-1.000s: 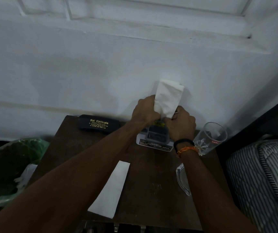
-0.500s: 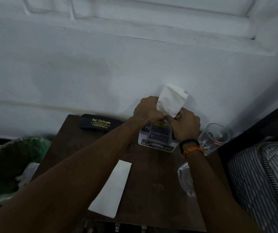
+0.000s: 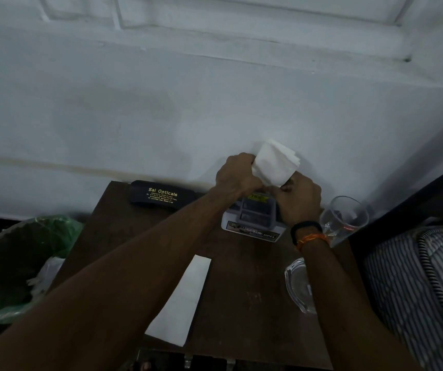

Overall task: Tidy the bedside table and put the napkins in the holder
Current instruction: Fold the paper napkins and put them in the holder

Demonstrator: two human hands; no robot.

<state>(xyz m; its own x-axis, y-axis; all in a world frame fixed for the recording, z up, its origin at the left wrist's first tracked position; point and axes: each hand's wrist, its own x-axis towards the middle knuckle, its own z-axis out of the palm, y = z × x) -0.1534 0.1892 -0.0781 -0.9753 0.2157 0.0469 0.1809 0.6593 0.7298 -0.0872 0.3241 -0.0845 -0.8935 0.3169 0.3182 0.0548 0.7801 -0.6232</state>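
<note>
A folded white napkin (image 3: 275, 164) stands upright with its lower end down in the grey napkin holder (image 3: 255, 218) at the back of the dark brown bedside table (image 3: 241, 290). My left hand (image 3: 237, 176) grips the napkin's left edge just above the holder. My right hand (image 3: 299, 200) pinches its lower right corner and rests against the holder's right side. A second folded napkin (image 3: 181, 297) lies flat near the table's front edge, under my left forearm.
A black spectacle case (image 3: 161, 196) lies at the table's back left. A drinking glass (image 3: 343, 218) stands at the right edge, a glass ashtray (image 3: 296, 285) in front of it. A green-lined bin (image 3: 19, 263) sits left of the table, striped bedding (image 3: 424, 290) right.
The napkin has sunk lower into the holder, so less of it sticks up. Both hands stayed at the holder's top.
</note>
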